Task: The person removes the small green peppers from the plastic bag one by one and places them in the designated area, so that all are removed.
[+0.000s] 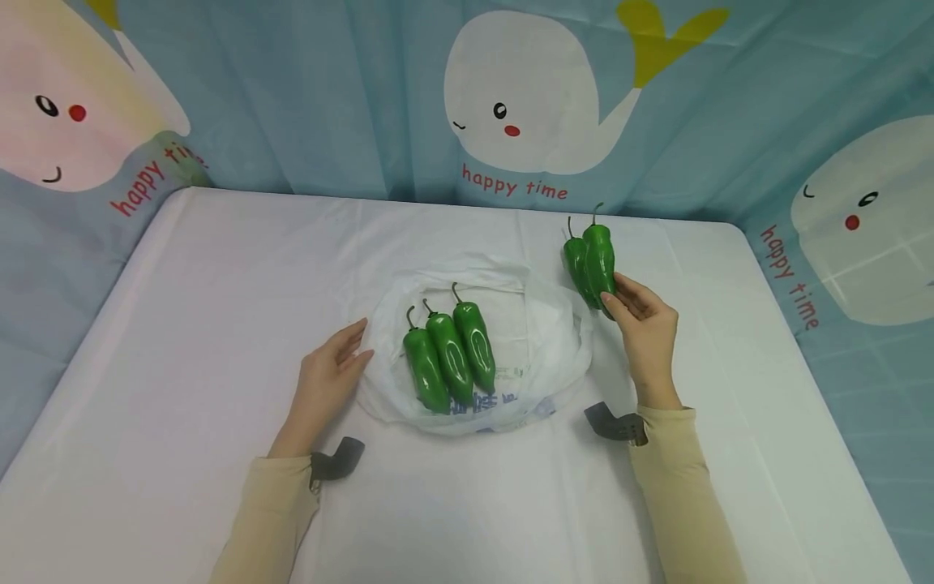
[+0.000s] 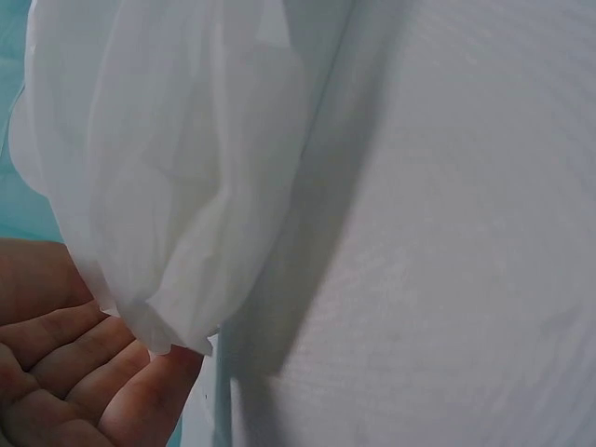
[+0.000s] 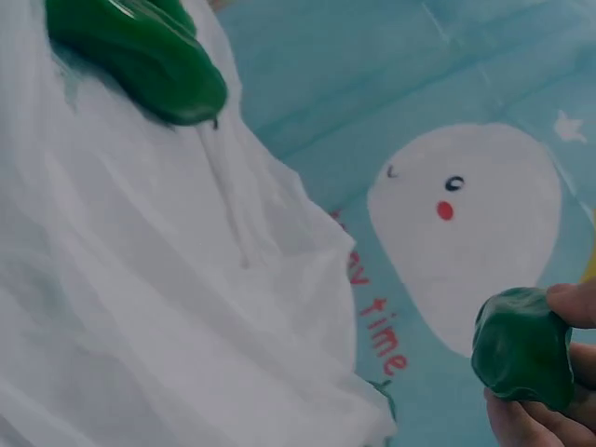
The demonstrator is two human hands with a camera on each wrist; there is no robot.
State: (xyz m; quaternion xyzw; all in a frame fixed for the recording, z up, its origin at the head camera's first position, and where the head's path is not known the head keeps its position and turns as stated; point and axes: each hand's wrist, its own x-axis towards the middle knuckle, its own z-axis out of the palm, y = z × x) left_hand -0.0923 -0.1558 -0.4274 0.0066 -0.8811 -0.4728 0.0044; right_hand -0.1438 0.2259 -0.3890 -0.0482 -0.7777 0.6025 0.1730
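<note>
Green peppers are the things in hand. Seen from the head camera, a pair of peppers (image 1: 591,259) lies just past the right edge of the white plastic bag (image 1: 543,337) on the desk (image 1: 219,324), long axes running away from the person, stems pointing to the far curtain (image 1: 328,97). The right hand (image 1: 642,320) pinches the near tip of that pair; it is clearly the nearer hand. The left hand (image 1: 332,369) lies with fingers straight against the bag's left edge, holding nothing. Three more peppers (image 1: 448,357) lie side by side on the bag, stems also pointing away.

From the left wrist, only the fingers (image 2: 84,372) show, relaxed, touching the bag's crumpled rim (image 2: 168,233).

From the right wrist, fingertips (image 3: 568,307) curl round the blunt end of a pepper (image 3: 521,349), right of the bag (image 3: 140,307); another pepper (image 3: 140,56) lies on the bag.
</note>
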